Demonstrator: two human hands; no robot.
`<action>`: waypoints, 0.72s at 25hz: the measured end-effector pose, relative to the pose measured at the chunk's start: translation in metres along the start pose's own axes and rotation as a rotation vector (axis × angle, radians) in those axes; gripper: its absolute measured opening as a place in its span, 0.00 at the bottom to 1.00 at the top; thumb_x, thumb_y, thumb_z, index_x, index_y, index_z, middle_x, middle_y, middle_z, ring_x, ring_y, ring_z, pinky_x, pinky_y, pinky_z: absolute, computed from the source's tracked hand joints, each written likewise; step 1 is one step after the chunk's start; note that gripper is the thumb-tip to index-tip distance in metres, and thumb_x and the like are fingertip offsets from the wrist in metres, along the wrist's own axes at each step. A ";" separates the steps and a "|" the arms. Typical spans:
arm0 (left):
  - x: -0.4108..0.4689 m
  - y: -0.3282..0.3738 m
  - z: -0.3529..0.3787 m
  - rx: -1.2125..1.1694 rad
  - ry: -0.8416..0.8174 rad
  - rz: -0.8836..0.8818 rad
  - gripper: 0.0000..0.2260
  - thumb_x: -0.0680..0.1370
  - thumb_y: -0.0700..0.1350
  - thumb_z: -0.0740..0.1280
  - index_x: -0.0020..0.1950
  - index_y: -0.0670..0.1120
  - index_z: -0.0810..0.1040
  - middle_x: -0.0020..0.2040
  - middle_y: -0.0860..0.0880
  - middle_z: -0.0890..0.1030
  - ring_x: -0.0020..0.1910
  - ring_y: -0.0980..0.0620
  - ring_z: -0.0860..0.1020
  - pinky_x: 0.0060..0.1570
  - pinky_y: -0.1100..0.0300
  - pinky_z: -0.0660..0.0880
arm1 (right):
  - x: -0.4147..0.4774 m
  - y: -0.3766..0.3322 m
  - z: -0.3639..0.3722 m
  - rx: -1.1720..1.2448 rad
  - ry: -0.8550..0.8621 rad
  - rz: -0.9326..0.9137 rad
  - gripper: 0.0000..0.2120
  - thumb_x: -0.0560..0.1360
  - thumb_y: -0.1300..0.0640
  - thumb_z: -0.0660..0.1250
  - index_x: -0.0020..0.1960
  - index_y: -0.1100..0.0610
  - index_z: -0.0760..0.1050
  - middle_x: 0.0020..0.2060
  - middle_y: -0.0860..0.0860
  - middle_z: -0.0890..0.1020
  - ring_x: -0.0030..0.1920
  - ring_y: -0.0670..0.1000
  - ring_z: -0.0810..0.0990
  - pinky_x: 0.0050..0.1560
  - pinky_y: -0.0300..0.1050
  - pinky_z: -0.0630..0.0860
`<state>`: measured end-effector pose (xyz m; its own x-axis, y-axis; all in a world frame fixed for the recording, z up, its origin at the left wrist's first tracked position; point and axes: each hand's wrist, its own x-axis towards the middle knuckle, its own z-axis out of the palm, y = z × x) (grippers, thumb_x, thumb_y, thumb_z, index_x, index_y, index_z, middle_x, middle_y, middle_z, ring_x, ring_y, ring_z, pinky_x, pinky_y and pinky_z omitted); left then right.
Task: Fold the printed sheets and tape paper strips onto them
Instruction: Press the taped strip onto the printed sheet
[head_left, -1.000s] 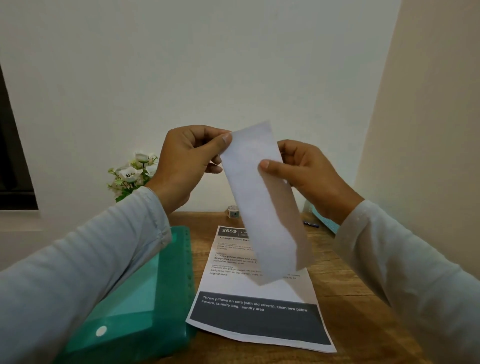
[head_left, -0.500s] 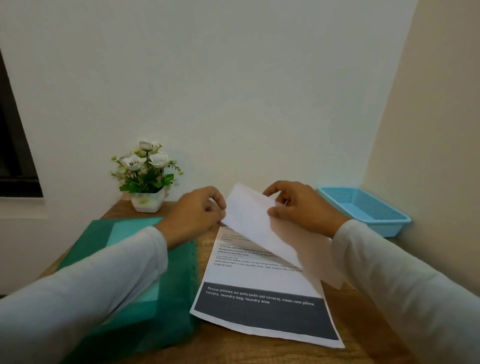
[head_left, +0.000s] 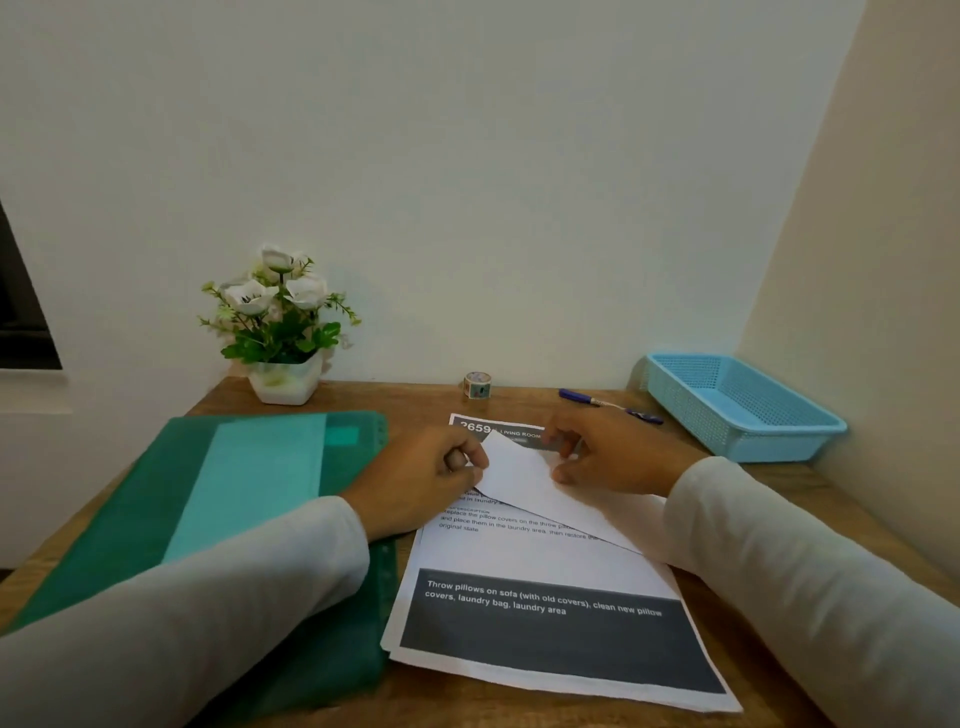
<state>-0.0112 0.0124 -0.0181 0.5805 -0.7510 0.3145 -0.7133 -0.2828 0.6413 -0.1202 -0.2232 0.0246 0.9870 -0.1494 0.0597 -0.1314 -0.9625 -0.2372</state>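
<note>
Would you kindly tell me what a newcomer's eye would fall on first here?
Both hands meet in the middle: the left hand and right hand hold a white paper strip over the printed sheet with its dark banner. A green folder lies to the left, a blue basket at the far right, white flowers at the back left.

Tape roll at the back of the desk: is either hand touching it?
No, the tape roll stands apart by the wall, while the left hand and right hand both hold the paper strip nearer the camera.
</note>
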 end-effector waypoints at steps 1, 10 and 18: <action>0.001 -0.001 0.002 0.008 0.005 0.002 0.04 0.79 0.45 0.71 0.51 0.54 0.82 0.38 0.56 0.78 0.36 0.60 0.75 0.38 0.65 0.72 | 0.001 0.000 0.000 -0.027 -0.015 -0.014 0.16 0.72 0.48 0.76 0.57 0.43 0.76 0.49 0.41 0.80 0.49 0.46 0.81 0.55 0.51 0.80; -0.002 0.007 0.008 0.104 0.045 0.019 0.06 0.79 0.51 0.70 0.56 0.56 0.82 0.43 0.59 0.79 0.41 0.60 0.76 0.40 0.66 0.71 | 0.008 -0.027 0.024 -0.093 0.069 -0.253 0.10 0.80 0.49 0.63 0.60 0.44 0.78 0.55 0.41 0.79 0.53 0.46 0.78 0.55 0.50 0.77; -0.007 0.021 0.003 0.455 0.002 0.040 0.10 0.82 0.53 0.64 0.60 0.55 0.81 0.58 0.57 0.79 0.57 0.57 0.73 0.59 0.61 0.73 | 0.010 -0.021 0.041 -0.116 0.108 -0.295 0.18 0.83 0.50 0.56 0.69 0.49 0.77 0.62 0.45 0.79 0.59 0.49 0.76 0.59 0.52 0.75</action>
<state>-0.0311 0.0099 -0.0084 0.5495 -0.7656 0.3347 -0.8349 -0.4872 0.2563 -0.1038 -0.1957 -0.0095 0.9694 0.1222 0.2128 0.1425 -0.9863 -0.0829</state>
